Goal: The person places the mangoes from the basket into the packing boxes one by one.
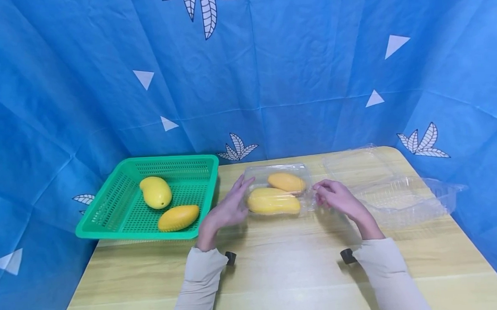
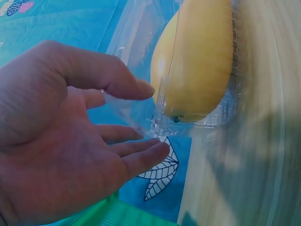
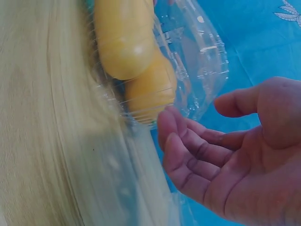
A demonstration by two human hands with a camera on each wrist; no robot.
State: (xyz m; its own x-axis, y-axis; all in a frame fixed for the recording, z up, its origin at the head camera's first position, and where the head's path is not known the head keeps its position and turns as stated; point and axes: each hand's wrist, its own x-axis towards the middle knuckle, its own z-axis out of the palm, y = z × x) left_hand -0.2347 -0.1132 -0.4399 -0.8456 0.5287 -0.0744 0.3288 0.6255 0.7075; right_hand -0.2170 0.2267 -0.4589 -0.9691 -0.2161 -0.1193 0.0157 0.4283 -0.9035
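A clear plastic clamshell box (image 1: 277, 168) stands on the table between the two hands. Inside lie a yellow mango (image 1: 273, 201) in front and an orange-yellow mango (image 1: 286, 182) behind it. My left hand (image 1: 230, 204) is at the box's left side, its fingers extended; in the left wrist view the thumb tip (image 2: 146, 89) is right at the box's edge. On the opposite side, my right hand (image 1: 338, 198) has loosely bent fingers close to the box wall, with nothing in its palm in the right wrist view (image 3: 240, 160).
A green plastic basket (image 1: 148, 234) at the left contains a yellow mango (image 1: 156, 193) and an orange mango (image 1: 178, 218). At the right lies another clear clamshell box (image 1: 404, 194), spread open. Blue patterned cloth (image 1: 294, 69) hangs behind and beside the wooden table (image 1: 287, 269).
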